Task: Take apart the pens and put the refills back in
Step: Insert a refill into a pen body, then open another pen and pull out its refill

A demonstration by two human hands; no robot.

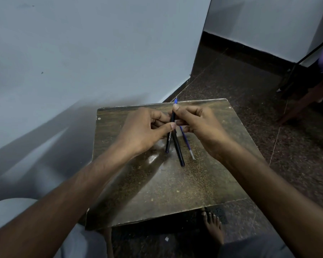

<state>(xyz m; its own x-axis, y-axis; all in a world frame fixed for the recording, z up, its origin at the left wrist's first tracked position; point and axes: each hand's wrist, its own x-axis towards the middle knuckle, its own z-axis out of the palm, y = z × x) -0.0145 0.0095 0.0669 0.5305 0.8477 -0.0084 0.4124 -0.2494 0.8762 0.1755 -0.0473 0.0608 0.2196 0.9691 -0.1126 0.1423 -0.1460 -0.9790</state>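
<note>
Over the far half of a small brown table (157, 192), both hands meet on one black pen barrel (168, 141) with white lettering. My left hand (144, 131) pinches the barrel's middle between thumb and fingers. My right hand (198, 123) grips its upper end, where a blue refill tip (175, 101) sticks out above the fingers. A second black pen barrel (178, 148) lies on the table under the hands. Beside it, to the right, lies a loose blue refill (187, 144) with a clear end.
The table stands close to a pale wall (82, 53) on the left. Dark speckled floor (250, 90) lies beyond and to the right. My bare foot (213, 226) shows under the near edge. Dark wooden furniture legs (302, 101) stand at far right.
</note>
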